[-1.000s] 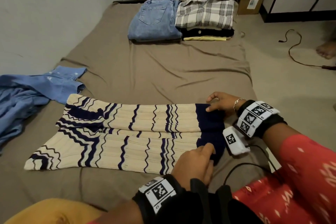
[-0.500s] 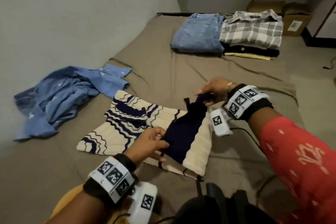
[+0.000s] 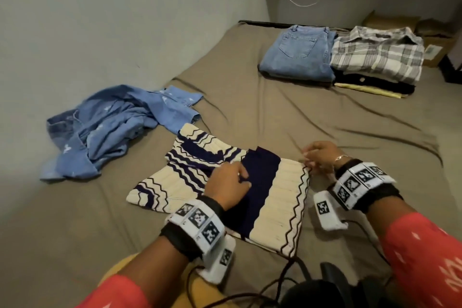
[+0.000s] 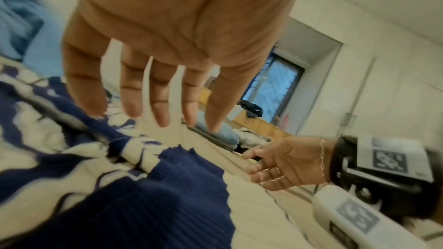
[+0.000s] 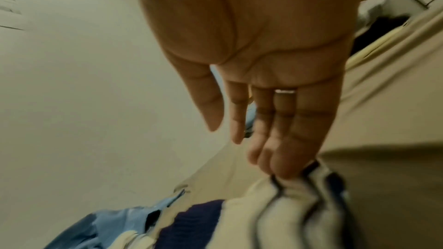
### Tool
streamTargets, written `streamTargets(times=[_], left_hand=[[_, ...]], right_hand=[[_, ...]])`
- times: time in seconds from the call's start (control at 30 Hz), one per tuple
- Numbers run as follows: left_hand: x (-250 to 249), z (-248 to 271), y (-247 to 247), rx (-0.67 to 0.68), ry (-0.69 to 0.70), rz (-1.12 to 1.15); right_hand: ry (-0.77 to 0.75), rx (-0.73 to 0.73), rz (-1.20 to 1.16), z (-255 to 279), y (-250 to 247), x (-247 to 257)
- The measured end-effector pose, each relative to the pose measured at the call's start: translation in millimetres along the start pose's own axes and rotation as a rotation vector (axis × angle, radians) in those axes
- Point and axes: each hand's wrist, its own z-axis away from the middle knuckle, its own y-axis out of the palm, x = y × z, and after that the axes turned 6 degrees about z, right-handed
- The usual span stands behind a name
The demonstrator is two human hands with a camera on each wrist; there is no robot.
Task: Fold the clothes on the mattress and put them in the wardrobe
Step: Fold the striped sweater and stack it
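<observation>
I am folding a cream and navy zigzag knit (image 3: 217,182) on the brown mattress (image 3: 250,112), and every place here is given from that knit. My left hand (image 3: 228,186) is resting on its navy band with fingers spread wide and straight, holding nothing. My right hand (image 3: 318,157) is sitting at the knit's far right corner, fingers long and close together, tips touching the striped edge; whether they are pinching it I cannot tell.

Left of the knit, a crumpled blue denim shirt (image 3: 112,127) is waiting unfolded. Well beyond the knit, toward the mattress's far end, folded jeans (image 3: 297,55) are lying beside a plaid shirt (image 3: 377,55) stacked on darker pieces. No wardrobe is showing in any view.

The risk I am weighing: the folded-over half looks loosely laid, so lifting either hand too soon could let it slide open, and the far edges look uneven enough to leave a crooked bundle.

The head view is laying out the whole mattress and both piles. The left wrist view is showing my palm (image 4: 182,26) above the navy ribbing, plus a window behind. The right wrist view alone is showing my fingertips (image 5: 285,169) meeting the striped hem.
</observation>
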Motion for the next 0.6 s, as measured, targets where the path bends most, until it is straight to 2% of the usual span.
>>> streamTargets(times=[0.07,0.13,0.17,0.23,0.27,0.3,0.37,0.43,0.53,0.6], left_hand=[[-18,13,25,0.13,0.063,-0.025],[-29,28,58,0.245,0.084,-0.165],[-35,35,70,0.275,0.083,-0.224],[-40,49,94,0.296,0.093,-0.321],[-42,53,102,0.263,0.098,-0.35],[-47,58,101,0.334,0.035,-0.332],[-48,59,103,0.292,0.06,-0.398],[-51,57,108,0.264,0.082,-0.381],[-55,56,99,0.308,0.141,-0.329],[-62,59,91,0.332,0.173,-0.216]], right_hand=[[0.107,0.034,-0.035,2,-9,-18],[0.178,0.109,-0.104,5,-7,-28],[0.203,0.095,-0.096,6,-5,-29],[0.22,0.061,-0.043,10,3,-26],[0.214,0.057,-0.007,12,6,-24],[0.204,0.055,0.034,10,10,-23],[0.178,0.053,0.116,10,13,-20],[0.138,0.035,0.163,9,15,-20],[0.081,-0.023,0.17,10,10,-16],[0.074,-0.049,0.163,21,-1,-7]])
